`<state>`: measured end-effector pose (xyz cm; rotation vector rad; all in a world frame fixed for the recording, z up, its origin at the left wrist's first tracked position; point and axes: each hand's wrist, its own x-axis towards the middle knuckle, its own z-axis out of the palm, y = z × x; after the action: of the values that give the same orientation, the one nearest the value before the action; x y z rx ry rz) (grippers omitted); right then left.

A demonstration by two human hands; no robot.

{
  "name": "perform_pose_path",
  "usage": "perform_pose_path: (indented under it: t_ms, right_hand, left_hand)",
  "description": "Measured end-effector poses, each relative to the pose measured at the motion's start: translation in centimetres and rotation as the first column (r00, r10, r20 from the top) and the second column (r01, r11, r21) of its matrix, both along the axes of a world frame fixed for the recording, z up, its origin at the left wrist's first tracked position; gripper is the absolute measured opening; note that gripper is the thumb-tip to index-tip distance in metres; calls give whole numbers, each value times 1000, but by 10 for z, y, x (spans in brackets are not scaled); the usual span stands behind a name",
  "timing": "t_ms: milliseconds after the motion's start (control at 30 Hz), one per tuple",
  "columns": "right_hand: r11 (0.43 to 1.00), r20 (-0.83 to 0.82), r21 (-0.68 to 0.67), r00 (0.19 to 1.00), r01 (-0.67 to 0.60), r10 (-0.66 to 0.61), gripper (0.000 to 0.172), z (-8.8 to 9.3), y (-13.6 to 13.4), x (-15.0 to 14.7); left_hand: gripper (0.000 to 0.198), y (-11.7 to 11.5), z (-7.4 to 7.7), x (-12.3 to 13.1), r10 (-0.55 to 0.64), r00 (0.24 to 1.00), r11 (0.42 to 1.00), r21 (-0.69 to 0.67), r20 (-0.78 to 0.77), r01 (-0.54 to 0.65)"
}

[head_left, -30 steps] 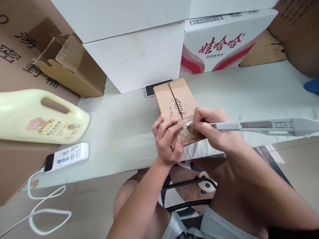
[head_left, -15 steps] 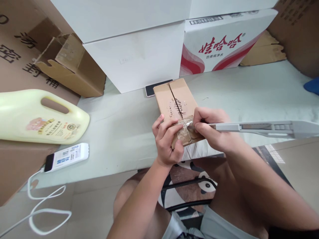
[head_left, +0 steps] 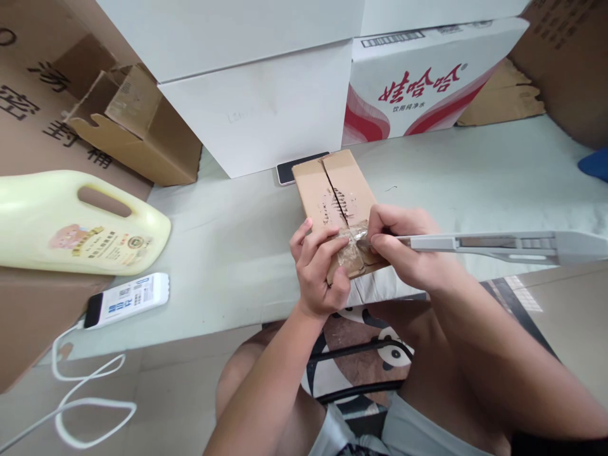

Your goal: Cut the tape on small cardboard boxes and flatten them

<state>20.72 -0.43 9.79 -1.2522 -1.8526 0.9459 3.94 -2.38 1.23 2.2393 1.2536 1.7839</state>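
Observation:
A small brown cardboard box lies at the table's front edge, a dark slit running down its top between the flaps. Clear, crumpled packing tape covers the near end of that seam. My left hand is wrapped over the box's near left side, fingers pressing on the top beside the tape. In my right hand, closed at the tape, is a pale grey utility knife. Its handle sticks out to the right; the tip is hidden by my fingers.
A phone lies behind the box, against stacked white cartons. To the left are a yellow jug, an open carton and a white device with a cable. A blue object is at far right.

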Motion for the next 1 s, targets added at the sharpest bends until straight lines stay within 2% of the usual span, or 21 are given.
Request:
perform_pose_path:
  t_ms: [333,567,1000]
  right_hand:
    - [1000,-5,-13,1000,6,-6,12,0,0,-1]
    - [1000,-2,-16,1000,10,-10,13,2,0,-2]
    - [1000,-4,-22,1000,13,-13,13,3,-1,-2]
  left_hand:
    - [29,0,0,1,-9,1000,1000,6,16,9]
    - [30,0,3,0,17,999,1000,8,-36,-17]
    - [28,0,1,0,-10,1000,1000,0,0,10]
